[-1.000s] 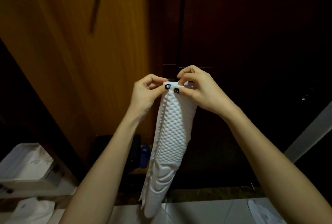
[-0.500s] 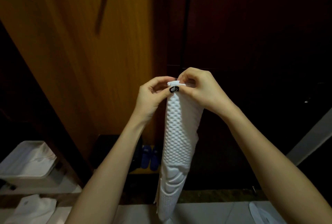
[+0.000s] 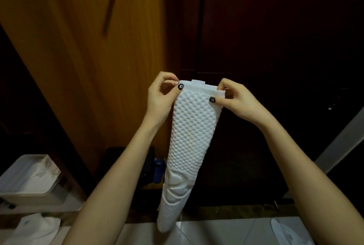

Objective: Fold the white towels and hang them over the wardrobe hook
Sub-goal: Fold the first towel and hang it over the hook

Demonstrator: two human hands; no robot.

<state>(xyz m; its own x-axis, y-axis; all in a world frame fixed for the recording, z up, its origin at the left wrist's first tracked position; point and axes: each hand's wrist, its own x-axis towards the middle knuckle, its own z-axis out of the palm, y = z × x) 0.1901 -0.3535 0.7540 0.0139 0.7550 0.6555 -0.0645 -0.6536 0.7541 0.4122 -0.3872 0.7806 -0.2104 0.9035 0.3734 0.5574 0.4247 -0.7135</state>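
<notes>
- dark wood wardrobe (image 3: 88, 48) across the whole background, orange-lit door on the left, near-black panels on the right.
- holding the white towel (image 3: 189, 146) up in front of it, folded into a long narrow strip, hanging straight down with the tail end low over the pale tabletop (image 3: 226, 231).
- pinching the top left corner with the left hand (image 3: 159, 99), thumb and fingertips curled onto the edge. same deal on the top right corner with the right hand (image 3: 240, 103).
- big change from half a second back: pulled the hands apart. had them bunched together at the middle of the top edge, now out at the two corners.
- so: top edge stretched flat and wider, with a little tab poking up in the middle.
- guessing that means squaring up the fold before draping it.
- not hung yet. no clear sight of the hook either, just a dark strap (image 3: 110, 6) hanging on the door.
- more white cloth (image 3: 35, 229) waiting lower left, next to a white bin (image 3: 29, 178).
</notes>
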